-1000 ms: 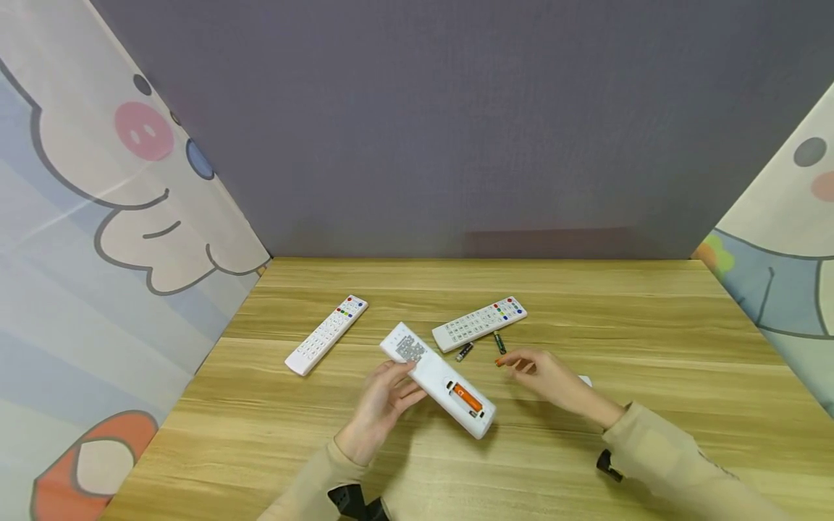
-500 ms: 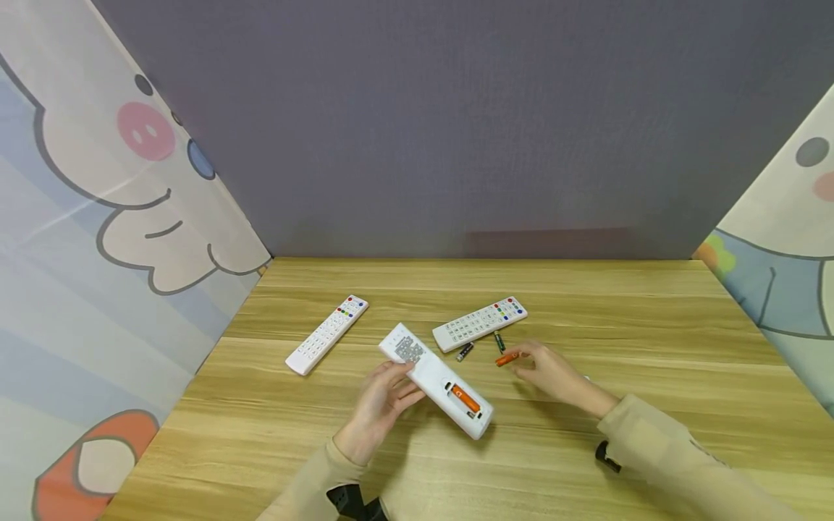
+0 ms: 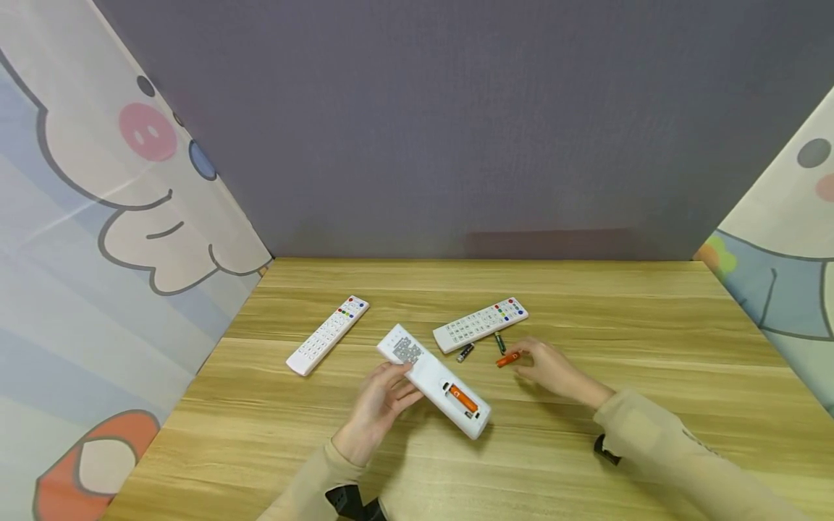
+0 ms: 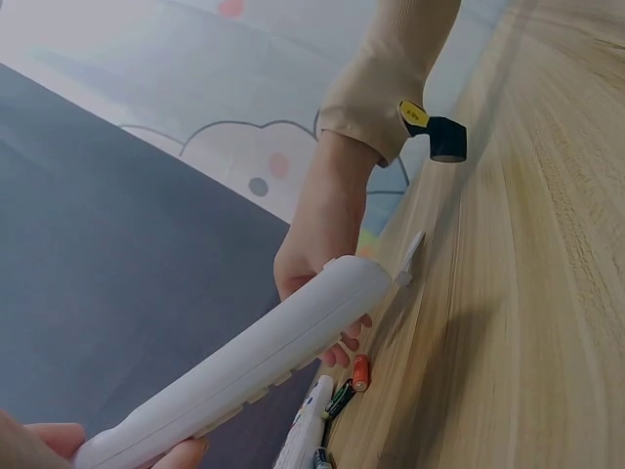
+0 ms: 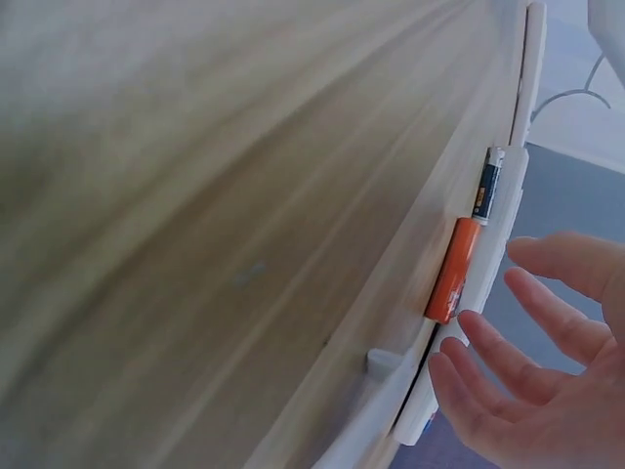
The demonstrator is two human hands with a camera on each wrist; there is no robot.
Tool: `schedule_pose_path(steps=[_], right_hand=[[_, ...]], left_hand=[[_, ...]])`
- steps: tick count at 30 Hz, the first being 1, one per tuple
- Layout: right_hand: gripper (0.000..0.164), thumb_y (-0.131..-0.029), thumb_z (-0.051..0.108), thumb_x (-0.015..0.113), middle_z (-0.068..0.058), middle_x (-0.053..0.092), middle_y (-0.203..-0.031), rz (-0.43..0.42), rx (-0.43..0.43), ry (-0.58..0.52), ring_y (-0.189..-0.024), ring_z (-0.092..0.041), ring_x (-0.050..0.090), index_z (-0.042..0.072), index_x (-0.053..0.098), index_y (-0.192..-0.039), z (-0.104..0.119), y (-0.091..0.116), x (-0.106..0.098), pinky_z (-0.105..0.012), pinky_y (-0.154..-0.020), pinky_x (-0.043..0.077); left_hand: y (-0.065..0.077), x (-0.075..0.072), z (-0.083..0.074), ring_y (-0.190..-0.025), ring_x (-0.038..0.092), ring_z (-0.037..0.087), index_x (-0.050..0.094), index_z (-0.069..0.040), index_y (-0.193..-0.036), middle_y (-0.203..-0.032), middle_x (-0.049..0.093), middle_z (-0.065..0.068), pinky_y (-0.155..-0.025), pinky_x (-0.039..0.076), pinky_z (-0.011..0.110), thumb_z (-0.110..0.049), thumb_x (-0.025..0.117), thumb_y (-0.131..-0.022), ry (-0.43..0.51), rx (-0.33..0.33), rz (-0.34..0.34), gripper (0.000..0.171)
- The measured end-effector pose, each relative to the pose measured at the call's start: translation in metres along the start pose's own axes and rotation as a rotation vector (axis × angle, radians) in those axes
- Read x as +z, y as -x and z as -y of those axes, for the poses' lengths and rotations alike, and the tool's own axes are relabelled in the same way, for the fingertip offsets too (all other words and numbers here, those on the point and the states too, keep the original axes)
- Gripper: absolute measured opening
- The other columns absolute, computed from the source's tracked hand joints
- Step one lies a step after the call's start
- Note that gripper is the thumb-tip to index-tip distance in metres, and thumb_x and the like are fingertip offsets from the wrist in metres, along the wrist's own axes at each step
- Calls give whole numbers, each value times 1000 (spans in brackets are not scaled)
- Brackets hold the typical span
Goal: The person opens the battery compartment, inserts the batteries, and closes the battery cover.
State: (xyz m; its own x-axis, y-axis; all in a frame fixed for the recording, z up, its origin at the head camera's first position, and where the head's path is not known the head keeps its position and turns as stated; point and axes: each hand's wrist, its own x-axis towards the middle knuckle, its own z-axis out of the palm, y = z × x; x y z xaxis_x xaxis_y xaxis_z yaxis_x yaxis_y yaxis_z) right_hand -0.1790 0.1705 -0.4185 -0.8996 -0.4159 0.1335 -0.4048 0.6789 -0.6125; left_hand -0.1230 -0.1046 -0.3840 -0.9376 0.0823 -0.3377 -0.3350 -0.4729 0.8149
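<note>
I have the left hand [image 3: 376,407] wrapped on the remote [image 3: 426,376], thumb over its back near the label, uncovered bay facing up. The seated battery [image 3: 463,399] shows there; the slot beside it looks vacant. The right hand [image 3: 546,367] is released, its fingers [image 5: 506,362] spread apart and grasping nothing I can see.

The loose orange battery [image 3: 507,359] lies on the table [image 3: 228,420], right by those fingertips; whether any brushes it, I can't tell. Just beyond lie 2 darker cells, the green battery [image 3: 499,343] and the black battery [image 3: 465,353].

I'd expect the loose orange battery to be small, rigid, fairly dense, smooth and apt to roll, so I'd pinch it across the middle, leaving both ends free. The remote should be light, stiff plastic, a bit slippery; I'd keep to its long edges, clear of the bay.
</note>
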Motion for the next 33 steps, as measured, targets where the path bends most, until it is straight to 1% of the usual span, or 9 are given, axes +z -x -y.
schedule_pose_path(steps=[4,8,15,19,22,28,33], right_hand=[[25,-72,0,65,-18,59,-101,22,4,14,-93,-34,55,-2,62,-97,-2,-2,0,-49,-82,46],[24,-72,0,65,-16,59,-99,35,1,33,-91,-32,55,-2,63,-96,-4,-4,1,-48,-81,47],[25,-70,-1,65,-10,59,-91,45,-56,76,-83,-25,54,1,64,-95,-7,-4,3,-41,-73,48],[24,-70,-1,64,-9,59,-92,53,-85,124,-87,-27,54,2,65,-94,-9,-4,6,-44,-79,48],[23,-70,-2,65,-8,59,-91,56,-100,150,-87,-27,54,2,66,-92,-10,-3,8,-45,-80,48],[18,-69,-2,65,-3,58,-84,64,-138,179,-80,-21,54,4,67,-86,-9,-2,8,-38,-74,49],[15,-68,-2,65,0,56,-81,57,-157,199,-78,-19,53,6,67,-80,-8,-3,8,-36,-71,48]], left_hand=[[0,0,0,-77,61,18,45,-2,-98,-86,60,4,-74,53,31,-4,51,-85,1,-6,-8,15],[1,-1,-1,-77,60,18,45,-2,-100,-86,60,4,-75,53,31,-5,51,-85,0,-5,-2,16],[0,-1,0,-76,61,19,48,-4,-92,-85,60,4,-74,53,32,-2,50,-84,16,1,1,8],[1,-2,0,-77,61,20,48,-3,-94,-86,60,5,-75,53,32,-3,51,-85,17,2,9,10],[2,-2,0,-78,61,20,48,-3,-95,-86,60,5,-76,53,33,-3,51,-85,20,2,13,11],[1,-2,0,-78,61,20,49,-4,-94,-86,61,4,-76,53,33,-3,50,-85,19,-4,5,9],[1,-3,0,-77,61,19,49,-4,-94,-86,61,4,-76,53,33,-4,51,-85,18,-5,5,9]])
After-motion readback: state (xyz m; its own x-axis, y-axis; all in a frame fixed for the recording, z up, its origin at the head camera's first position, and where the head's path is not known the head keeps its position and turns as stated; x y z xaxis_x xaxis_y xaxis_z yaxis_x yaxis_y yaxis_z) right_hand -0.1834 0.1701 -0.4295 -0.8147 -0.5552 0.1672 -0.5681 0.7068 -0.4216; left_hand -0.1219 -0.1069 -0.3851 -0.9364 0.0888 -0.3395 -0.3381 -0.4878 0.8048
